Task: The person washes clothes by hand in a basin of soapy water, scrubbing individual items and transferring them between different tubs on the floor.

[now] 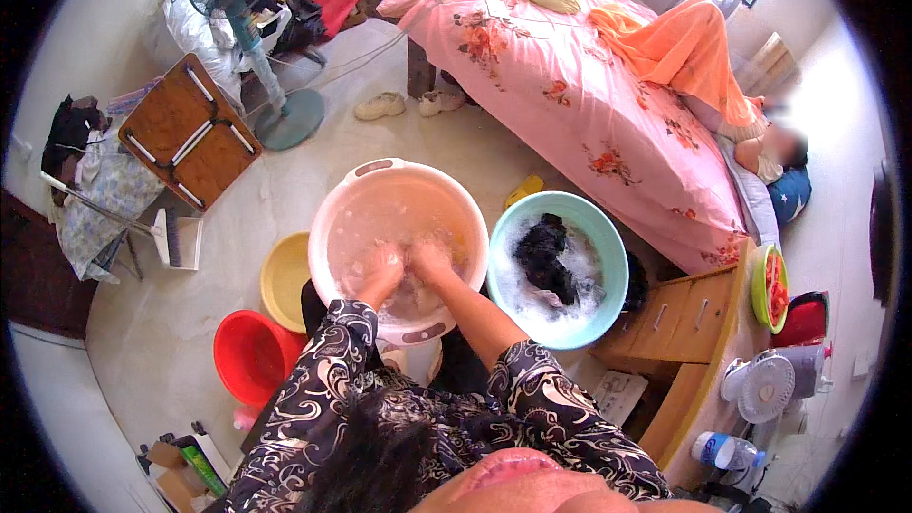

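Both of your forearms extend into the round pale-pink plastic basin (319, 247), which is positioned directly in front of you. Your left hand (382, 264) is at the basin's near side, partly below the surface of the cloudy water (404, 199). Your right hand (430, 258) is just beside it, also partly submerged, with the two close together near the middle of the basin. The fingers are obscured by the water — whether either hand is spread, closed or gripping an item cannot be told.

To the right of the pink basin, just beside it, is the round turquoise plastic basin (618, 271). It contains white suds (513, 290) and a bunched black cloth (543, 252), the cloth lying near the middle with foam around it. To the left of the pink basin, note the round yellow plastic basin (281, 280) and, nearer to you, the round red plastic bucket (249, 356).

The wooden desk with drawers (679, 318) is on your right. It carries a small white fan (763, 388) and a clear plastic bottle with a blue label (727, 451), the bottle lying on its side. Beyond the basins is the bed with a pink floral cover (570, 95) — a person (755, 154) lies at its right end.
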`<state>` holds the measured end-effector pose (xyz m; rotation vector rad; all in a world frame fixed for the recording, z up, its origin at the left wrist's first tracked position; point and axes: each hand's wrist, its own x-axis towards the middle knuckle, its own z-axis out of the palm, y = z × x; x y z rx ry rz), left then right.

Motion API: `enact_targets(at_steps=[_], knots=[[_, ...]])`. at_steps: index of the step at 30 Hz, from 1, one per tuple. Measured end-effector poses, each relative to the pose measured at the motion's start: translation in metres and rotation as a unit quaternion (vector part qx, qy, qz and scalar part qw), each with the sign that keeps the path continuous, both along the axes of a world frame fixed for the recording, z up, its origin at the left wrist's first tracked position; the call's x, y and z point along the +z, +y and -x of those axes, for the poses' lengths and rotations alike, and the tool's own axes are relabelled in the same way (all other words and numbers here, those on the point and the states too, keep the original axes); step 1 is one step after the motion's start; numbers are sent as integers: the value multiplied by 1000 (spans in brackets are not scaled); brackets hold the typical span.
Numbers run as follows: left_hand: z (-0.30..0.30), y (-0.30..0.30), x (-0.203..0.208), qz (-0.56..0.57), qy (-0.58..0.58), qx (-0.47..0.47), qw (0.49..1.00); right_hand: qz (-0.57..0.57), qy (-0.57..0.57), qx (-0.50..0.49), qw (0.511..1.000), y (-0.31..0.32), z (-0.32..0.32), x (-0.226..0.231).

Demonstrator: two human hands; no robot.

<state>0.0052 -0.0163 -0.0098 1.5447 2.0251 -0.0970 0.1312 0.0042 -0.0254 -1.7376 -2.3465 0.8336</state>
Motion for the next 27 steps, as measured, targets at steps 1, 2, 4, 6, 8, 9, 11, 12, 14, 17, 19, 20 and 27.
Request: enact_targets(at_steps=[1,2,4,6,8,9,11,12,14,17,19,20,27], knots=[[3,2,-8,14,-2,-7,1000,16,21,-30,999,0,3,1],[7,3,-16,13,2,-25,1000,33,42,-61,997,-1,4,2],[14,4,-31,14,10,-62,998,62,29,9,998,6,2,4],[16,2,-44,-54,-56,-17,997,46,49,30,997,5,-6,0],[19,0,-51,-123,-118,28,985,-17,102,5,995,-3,-7,-12],[18,-1,-52,-157,-151,50,975,28,134,-34,990,-2,-5,-12],[20,-3,-55,-215,-193,75,954,84,170,-92,977,1,1,-11],[17,-1,-51,-222,-193,74,953,94,173,-114,974,2,1,-15],[14,3,-43,-192,-144,44,970,59,122,-108,985,3,0,-21],[14,8,-23,-98,-39,-39,994,46,32,-52,997,7,-5,-10],[23,10,-29,-91,-49,-32,994,59,-5,-33,998,7,1,34],[32,13,-47,-111,-70,-8,991,63,-22,-18,998,3,7,54],[40,14,-26,-229,-383,106,889,-34,169,-92,981,1,-18,42]])
